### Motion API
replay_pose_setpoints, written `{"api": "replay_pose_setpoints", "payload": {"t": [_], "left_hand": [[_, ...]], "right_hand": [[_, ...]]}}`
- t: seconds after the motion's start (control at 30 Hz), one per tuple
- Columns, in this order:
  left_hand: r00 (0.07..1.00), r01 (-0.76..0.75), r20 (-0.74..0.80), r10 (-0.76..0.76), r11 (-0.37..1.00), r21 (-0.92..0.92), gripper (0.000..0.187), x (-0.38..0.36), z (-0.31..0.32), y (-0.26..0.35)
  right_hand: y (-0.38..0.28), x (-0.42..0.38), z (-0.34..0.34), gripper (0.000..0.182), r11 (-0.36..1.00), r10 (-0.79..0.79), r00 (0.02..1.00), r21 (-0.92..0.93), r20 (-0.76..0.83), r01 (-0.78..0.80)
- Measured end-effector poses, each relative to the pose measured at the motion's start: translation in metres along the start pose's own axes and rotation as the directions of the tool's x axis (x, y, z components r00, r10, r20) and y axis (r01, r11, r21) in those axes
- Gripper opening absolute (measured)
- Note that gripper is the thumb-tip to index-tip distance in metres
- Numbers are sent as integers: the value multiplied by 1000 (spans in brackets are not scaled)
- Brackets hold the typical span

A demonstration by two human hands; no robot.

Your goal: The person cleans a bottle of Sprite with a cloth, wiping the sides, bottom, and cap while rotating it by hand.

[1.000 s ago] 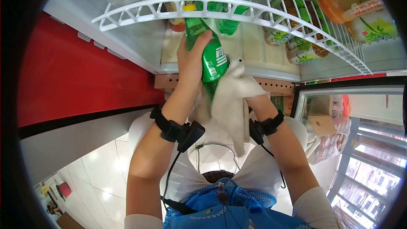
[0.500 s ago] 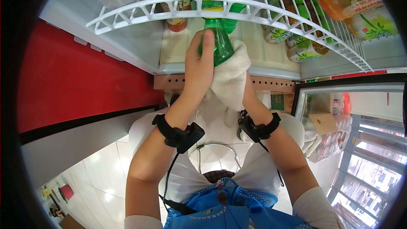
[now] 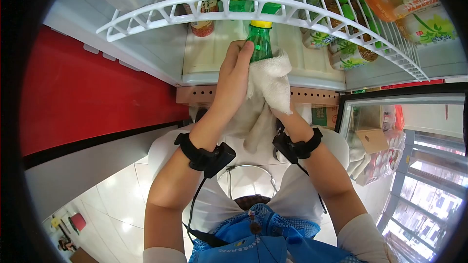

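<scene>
A green bottle with a yellow cap is held at the front edge of the fridge's lower shelf, its cap just under the white wire rack. My left hand is wrapped round the bottle's left side, thumb up along its neck. A cream cloth covers the bottle's lower part and hangs down between my arms. My right hand is mostly hidden behind the cloth, which it holds against the bottle from the right.
The white wire rack curves above my hands, with large bottles on it. A red-labelled bottle and several green-and-white ones stand below it. The open glass door is at right, a red panel at left.
The bottle has come down and slightly right, so its yellow cap is now below the rack's edge. Both hands and the cloth have shifted with it, and the cloth hangs lower.
</scene>
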State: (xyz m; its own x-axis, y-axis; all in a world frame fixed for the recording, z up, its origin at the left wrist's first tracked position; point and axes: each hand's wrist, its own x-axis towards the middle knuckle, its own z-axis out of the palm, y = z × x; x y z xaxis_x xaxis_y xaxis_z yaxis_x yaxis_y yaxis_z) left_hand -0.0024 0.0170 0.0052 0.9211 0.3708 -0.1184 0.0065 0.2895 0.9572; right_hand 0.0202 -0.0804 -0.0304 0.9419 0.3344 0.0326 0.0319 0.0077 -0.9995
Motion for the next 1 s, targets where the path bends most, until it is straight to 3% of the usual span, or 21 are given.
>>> {"api": "replay_pose_setpoints", "payload": {"t": [0.1,0.17,0.2,0.27,0.4,0.47,0.5,0.57,0.7,0.87,1.0], "left_hand": [[993,-112,-19,115,989,95,32,-1,2,-1],[987,-138,-55,151,971,196,30,-1,2,-1],[987,-137,-53,150,971,196,30,0,1,0],[997,-65,-24,68,990,124,30,4,-2,3],[1000,15,-4,-15,994,113,29,8,-11,16],[988,119,118,-105,986,-119,29,4,-9,28],[987,119,118,-105,986,-120,29,5,-10,26],[995,-29,99,28,1000,9,29,6,-10,18],[998,-32,46,31,999,23,30,4,-11,13],[998,-68,20,67,996,65,30,2,-10,17],[993,-115,19,114,990,82,29,-1,-9,16]], "right_hand": [[-10,-3,0,23,999,-45,999,-8,14,45],[-25,-3,4,24,989,129,991,-75,-23,-130],[-24,-4,4,24,989,129,991,-76,-25,-131],[-21,-7,5,36,964,243,970,106,31,-245],[-30,-7,4,35,942,247,964,210,98,-262],[-32,-7,2,35,921,246,959,276,140,-276],[-33,-7,0,35,921,246,959,276,139,-276],[-30,-6,-7,42,913,385,880,26,279,-407],[0,-4,-8,43,924,378,874,-60,307,-378],[-23,-6,7,40,736,463,849,424,255,-528],[-1,-3,2,40,718,507,821,399,262,-570]]}}
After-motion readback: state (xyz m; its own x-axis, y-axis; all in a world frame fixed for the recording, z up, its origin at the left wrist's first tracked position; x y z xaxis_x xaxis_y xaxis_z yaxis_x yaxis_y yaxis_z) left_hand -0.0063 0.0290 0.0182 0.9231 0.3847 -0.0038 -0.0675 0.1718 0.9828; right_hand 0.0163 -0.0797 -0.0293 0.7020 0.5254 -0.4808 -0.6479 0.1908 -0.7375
